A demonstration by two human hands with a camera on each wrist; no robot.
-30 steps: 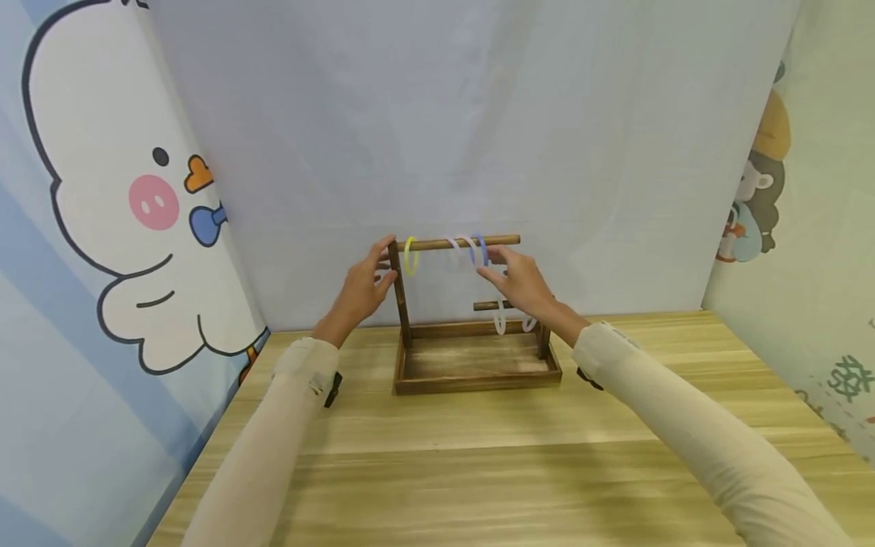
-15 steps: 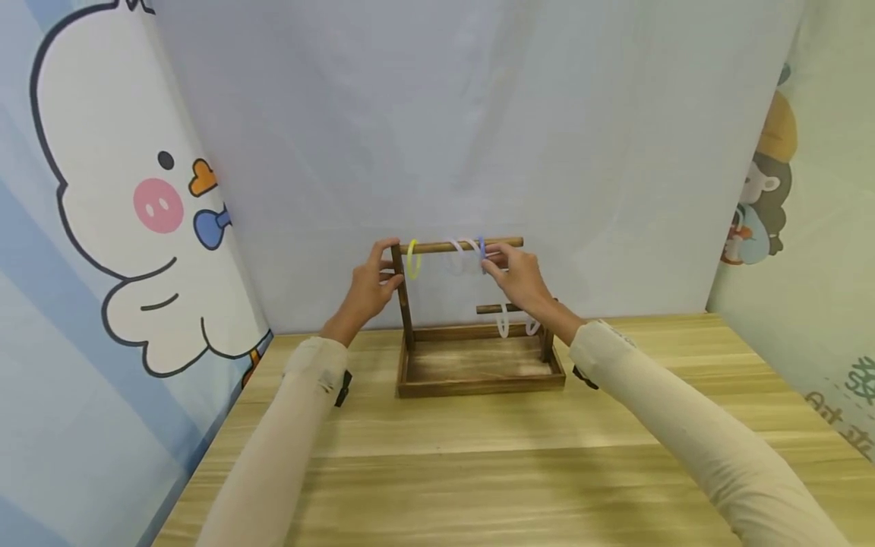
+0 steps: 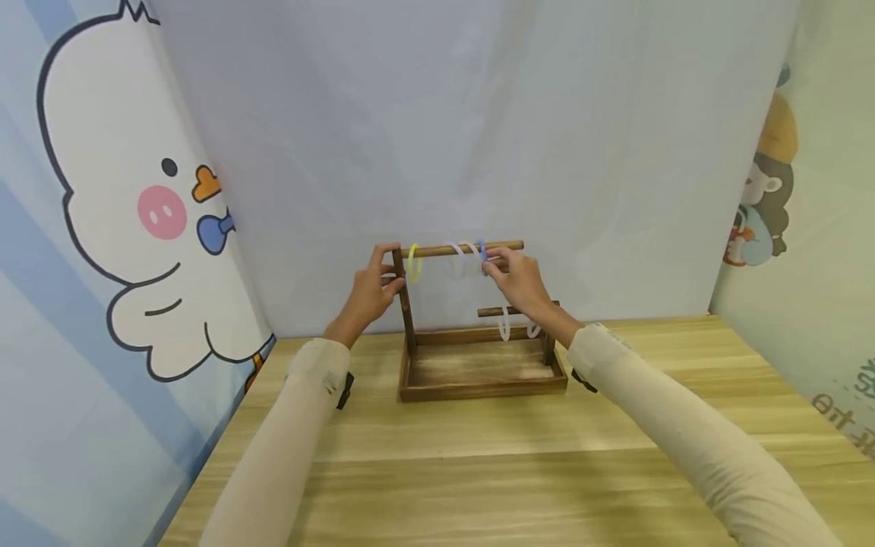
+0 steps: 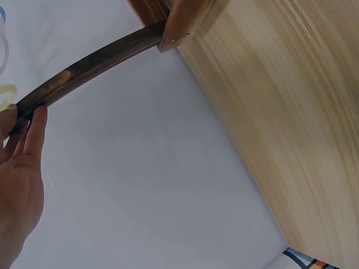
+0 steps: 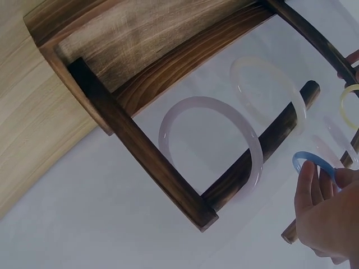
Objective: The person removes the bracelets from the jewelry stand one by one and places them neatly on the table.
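Note:
In the head view, my left hand [image 3: 369,295] grips the top of the left post [image 3: 405,304] of a wooden bangle stand, thumb and fingers on either side of it. My right hand [image 3: 521,282] pinches a blue bangle [image 5: 314,157] that hangs on the upper bar [image 3: 434,251]. Two pale bangles hang just left of the blue one. A yellow bangle [image 3: 410,264] hangs close to the left post. From the lower bar hang a lavender bangle [image 5: 258,159] and a whitish bangle [image 5: 255,60], below my right hand.
The stand's shallow tray [image 3: 484,392] rests on the wood-grain table [image 3: 437,471] near its back edge. A pale curtain [image 3: 465,121] hangs behind. Cartoon-printed panels flank the table on the left and right.
The fingers of my right hand have closed from a loose spread beside the blue bangle to a pinch on it. My left hand keeps its grip on the post. The head view has shifted slightly.

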